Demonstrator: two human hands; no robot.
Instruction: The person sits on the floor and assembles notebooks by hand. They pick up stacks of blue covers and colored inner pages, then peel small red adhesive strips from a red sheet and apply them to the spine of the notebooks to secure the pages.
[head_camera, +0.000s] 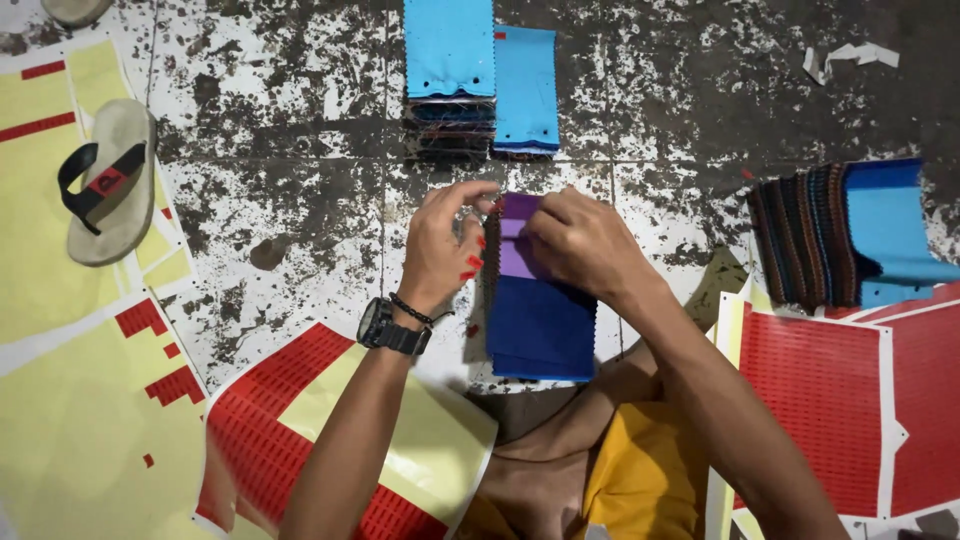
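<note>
A stack of fabric swatches (540, 325) lies on the floor in front of me, dark blue on top with a purple swatch (517, 238) at its far end. My right hand (580, 240) presses on the purple swatch and holds the stack's far end. My left hand (440, 245), with a black watch and bracelet at the wrist, pinches at the stack's left edge. Small red stickers (470, 265) cling to its fingertips.
Two piles of light blue swatches (480, 75) sit further ahead. A fanned swatch bundle (850, 235) lies at the right. Red sticker sheets (860, 400) are at the right and lower left (260, 430), yellow backing sheets (60, 300) at the left, under a sandal (110, 180).
</note>
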